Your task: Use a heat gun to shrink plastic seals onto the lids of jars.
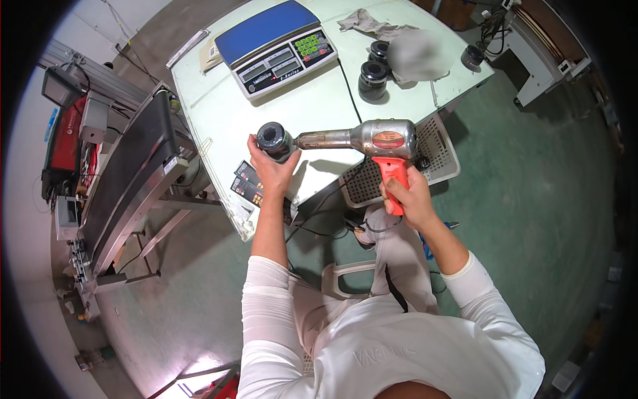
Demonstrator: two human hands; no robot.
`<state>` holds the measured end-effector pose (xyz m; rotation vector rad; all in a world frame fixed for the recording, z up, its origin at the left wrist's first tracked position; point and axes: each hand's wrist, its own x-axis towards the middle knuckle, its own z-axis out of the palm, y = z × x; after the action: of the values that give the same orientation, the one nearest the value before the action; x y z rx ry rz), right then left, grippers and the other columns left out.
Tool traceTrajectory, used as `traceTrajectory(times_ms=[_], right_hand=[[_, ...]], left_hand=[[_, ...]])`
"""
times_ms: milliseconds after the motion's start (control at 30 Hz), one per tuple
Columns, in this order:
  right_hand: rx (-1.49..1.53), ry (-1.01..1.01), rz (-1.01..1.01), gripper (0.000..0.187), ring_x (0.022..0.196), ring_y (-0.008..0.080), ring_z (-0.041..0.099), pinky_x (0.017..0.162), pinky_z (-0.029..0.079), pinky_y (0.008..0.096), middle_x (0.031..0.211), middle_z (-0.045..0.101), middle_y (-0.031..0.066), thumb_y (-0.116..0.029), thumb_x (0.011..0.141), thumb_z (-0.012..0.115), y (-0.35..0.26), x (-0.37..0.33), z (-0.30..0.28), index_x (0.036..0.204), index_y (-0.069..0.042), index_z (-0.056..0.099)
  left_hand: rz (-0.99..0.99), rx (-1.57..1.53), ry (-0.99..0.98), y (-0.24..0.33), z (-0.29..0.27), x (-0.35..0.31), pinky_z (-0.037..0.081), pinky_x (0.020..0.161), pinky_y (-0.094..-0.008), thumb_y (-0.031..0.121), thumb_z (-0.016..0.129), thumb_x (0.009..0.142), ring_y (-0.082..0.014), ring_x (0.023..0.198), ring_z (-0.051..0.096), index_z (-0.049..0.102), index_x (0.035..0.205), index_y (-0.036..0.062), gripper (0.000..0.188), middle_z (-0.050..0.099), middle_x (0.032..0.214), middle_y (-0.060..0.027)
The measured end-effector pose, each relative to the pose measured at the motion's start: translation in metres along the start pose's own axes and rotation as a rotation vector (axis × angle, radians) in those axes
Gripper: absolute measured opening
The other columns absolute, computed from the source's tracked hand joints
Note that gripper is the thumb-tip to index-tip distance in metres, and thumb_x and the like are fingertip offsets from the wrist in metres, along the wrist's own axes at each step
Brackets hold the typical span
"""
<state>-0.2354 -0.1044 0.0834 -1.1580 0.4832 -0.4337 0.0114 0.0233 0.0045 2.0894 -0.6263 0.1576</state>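
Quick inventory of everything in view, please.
Table: one, pale, upper middle
Scale: one, white and blue, table's far left
Heat gun: one, silver and red, over table's near edge
Held jar: one, black, left of heat gun
Other jars: three visible, black, table's right side
Cloth: one, grey, far edge
Cards: at least two, dark, near left
Basket: one, whitish, below near edge
Conveyor: one, black, left
Sleeves: two, white, lower
Left hand: one, bare, around held jar
Right hand: one, bare, on heat gun

Heat gun (pixel 384 139) right of jar (pixel 273 137); scale (pixel 274 50) behind, on table (pixel 319 100); conveyor (pixel 136 163) left.
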Motion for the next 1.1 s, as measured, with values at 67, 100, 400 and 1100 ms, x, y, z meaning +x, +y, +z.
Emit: traceTrajectory(times_ms=[67, 100, 400, 1100], right_hand=[[0.017, -0.011, -0.009, 0.042, 0.046, 0.0102, 0.048, 0.044, 0.041, 0.0219, 0.073, 0.053, 0.0074, -0.025, 0.087, 0.06, -0.001, -0.001, 0.001, 0.115, 0.0, 0.041], [0.015, -0.013, -0.01, 0.042, 0.046, 0.0102, 0.048, 0.044, 0.041, 0.0219, 0.073, 0.053, 0.0074, -0.025, 0.087, 0.06, -0.001, 0.0, 0.002, 0.115, 0.0, 0.041], [0.021, -0.015, -0.02, 0.046, 0.047, 0.0101, 0.048, 0.044, 0.042, 0.0214, 0.073, 0.053, 0.0073, -0.026, 0.086, 0.061, -0.001, -0.001, 0.001, 0.117, 0.0, 0.04], [-0.231, -0.015, -0.054, 0.035, 0.045, 0.0071, 0.048, 0.041, 0.04, 0.0199, 0.068, 0.051, 0.0026, -0.021, 0.085, 0.063, -0.025, 0.001, 0.008, 0.108, -0.001, 0.047]], left_hand=[[-0.065, -0.13, -0.023, -0.005, 0.0, 0.007, 0.029, 0.1, -0.04, 0.025, 0.08, 0.06, -0.0338, 0.117, 0.035, 0.019, 0.133, -0.0001, 0.098, 0.033, 0.126, -0.0248], [-0.128, -0.26, -0.045, -0.003, -0.001, 0.011, 0.028, 0.1, -0.0406, 0.025, 0.08, 0.06, -0.0349, 0.119, 0.032, 0.019, 0.133, 0.0001, 0.099, 0.033, 0.127, -0.0251], [-0.069, -0.127, -0.006, -0.003, -0.003, 0.006, 0.029, 0.098, -0.0444, 0.028, 0.082, 0.056, -0.0371, 0.114, 0.034, 0.02, 0.133, 0.0012, 0.103, 0.039, 0.12, -0.026], [-0.126, -0.078, -0.049, -0.001, -0.004, 0.005, 0.03, 0.097, -0.0436, 0.026, 0.082, 0.058, -0.0377, 0.113, 0.036, 0.021, 0.132, 0.0018, 0.098, 0.037, 0.122, -0.0269]])
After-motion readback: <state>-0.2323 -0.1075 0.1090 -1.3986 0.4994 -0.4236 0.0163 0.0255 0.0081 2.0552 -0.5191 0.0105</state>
